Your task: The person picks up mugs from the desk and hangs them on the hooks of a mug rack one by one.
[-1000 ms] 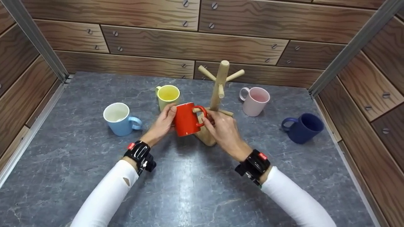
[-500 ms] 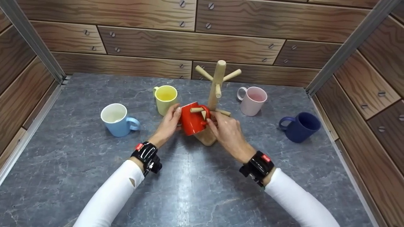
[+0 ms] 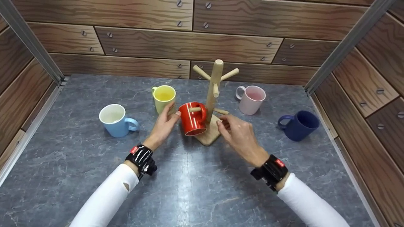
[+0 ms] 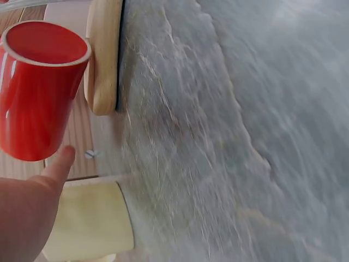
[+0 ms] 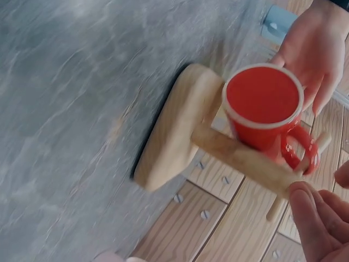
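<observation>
Near the centre of the frame, a red mug [image 3: 189,122], tilted. Hangs by its handle [image 3: 204,115] on a lower peg [image 3: 194,109] of the wooden stand [image 3: 211,97]. At its left side, the left hand [image 3: 162,126] — fingers apart; cannot tell whether touching. Lower right of the stand, the right hand [image 3: 242,134] — fingers loosely bent around nothing. At left, a blue mug [image 3: 116,127] and a yellow mug [image 3: 160,104]; at right, a pink mug [image 3: 249,105] and a navy mug [image 3: 296,130].

Grey marbled table [image 3: 202,195]. Light blue mug [image 3: 116,126] at left, pale inside; yellow mug [image 3: 161,103] behind it, to the right. Pink mug [image 3: 249,106] rear right, navy mug [image 3: 297,130] nearer, far right. Wood-print panels [image 3: 142,41] around, grey metal posts [image 3: 28,37] in both back corners.
</observation>
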`<state>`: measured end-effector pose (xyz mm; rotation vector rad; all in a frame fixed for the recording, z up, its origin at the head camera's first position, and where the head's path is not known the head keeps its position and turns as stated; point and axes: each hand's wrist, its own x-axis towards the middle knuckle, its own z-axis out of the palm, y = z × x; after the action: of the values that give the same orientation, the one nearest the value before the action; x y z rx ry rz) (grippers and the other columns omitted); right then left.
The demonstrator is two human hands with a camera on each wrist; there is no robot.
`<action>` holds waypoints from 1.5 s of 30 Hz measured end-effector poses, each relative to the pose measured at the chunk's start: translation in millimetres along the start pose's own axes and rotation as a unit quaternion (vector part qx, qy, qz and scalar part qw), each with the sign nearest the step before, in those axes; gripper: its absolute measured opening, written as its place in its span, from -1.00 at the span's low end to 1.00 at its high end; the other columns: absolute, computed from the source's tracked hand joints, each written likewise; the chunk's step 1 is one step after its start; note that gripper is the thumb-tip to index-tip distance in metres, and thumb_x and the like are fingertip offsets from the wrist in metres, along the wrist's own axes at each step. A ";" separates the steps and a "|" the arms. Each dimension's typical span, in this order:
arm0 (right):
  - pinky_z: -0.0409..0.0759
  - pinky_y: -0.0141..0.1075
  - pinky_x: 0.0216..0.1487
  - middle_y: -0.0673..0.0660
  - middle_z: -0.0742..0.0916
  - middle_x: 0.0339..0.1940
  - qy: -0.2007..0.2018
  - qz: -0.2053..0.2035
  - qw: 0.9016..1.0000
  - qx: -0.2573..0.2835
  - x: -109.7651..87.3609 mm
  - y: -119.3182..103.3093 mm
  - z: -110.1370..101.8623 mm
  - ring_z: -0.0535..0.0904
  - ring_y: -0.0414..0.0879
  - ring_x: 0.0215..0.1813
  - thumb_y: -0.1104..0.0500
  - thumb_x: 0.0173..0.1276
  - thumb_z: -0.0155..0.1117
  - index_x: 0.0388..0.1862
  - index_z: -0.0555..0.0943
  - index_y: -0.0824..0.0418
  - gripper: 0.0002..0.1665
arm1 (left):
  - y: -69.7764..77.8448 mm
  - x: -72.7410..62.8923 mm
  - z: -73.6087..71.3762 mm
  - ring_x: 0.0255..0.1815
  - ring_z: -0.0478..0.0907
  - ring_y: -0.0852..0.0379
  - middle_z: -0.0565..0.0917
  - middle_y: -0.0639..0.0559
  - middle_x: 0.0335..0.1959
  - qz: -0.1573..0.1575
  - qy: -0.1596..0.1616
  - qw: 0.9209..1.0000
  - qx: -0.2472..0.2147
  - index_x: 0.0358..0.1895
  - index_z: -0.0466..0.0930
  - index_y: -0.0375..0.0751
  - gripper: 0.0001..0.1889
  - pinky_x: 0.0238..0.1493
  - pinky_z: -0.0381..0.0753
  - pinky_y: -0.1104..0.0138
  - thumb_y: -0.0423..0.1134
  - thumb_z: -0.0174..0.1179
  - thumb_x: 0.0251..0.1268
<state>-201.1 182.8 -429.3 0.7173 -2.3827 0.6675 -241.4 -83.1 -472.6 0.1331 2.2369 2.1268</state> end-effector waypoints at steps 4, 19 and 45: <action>0.75 -0.32 -0.37 0.14 0.81 -0.39 0.007 0.001 1.000 0.001 -2.3 7.8 -7.8 0.76 -0.09 -0.39 0.19 0.41 0.35 -0.17 0.66 0.27 -0.85 | 2.7 -7.3 -4.2 0.61 0.26 -0.22 0.27 -0.20 0.61 0.045 0.007 0.997 0.065 0.59 0.18 -0.19 -0.35 0.57 0.37 0.01 -0.19 0.11 0.53; 0.74 -0.13 -0.30 0.20 0.79 -0.27 0.035 0.016 0.998 -0.041 -9.4 36.5 -25.9 0.75 0.01 -0.28 0.15 0.36 0.39 -0.11 0.69 0.27 -0.77 | 3.6 -29.1 -17.1 0.54 0.36 -0.15 0.25 -0.17 0.61 0.191 0.005 0.945 0.267 0.47 0.36 -0.26 -0.42 0.57 0.32 -0.07 -0.29 0.18 0.41; 0.76 -0.06 -0.18 0.17 0.84 -0.20 0.026 0.012 0.999 -0.027 1.3 29.7 -4.9 0.81 0.02 -0.19 0.11 0.48 0.34 -0.04 0.72 0.27 -0.75 | 103.0 -11.5 53.2 0.17 0.64 0.01 0.62 -0.17 0.17 0.489 0.039 0.830 0.265 0.21 0.61 -0.26 -0.61 0.23 0.66 0.31 -0.22 0.35 0.38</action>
<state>-218.5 207.0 -433.7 0.6418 -2.3569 0.6206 -222.1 -26.3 -372.8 1.5291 3.1565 1.6289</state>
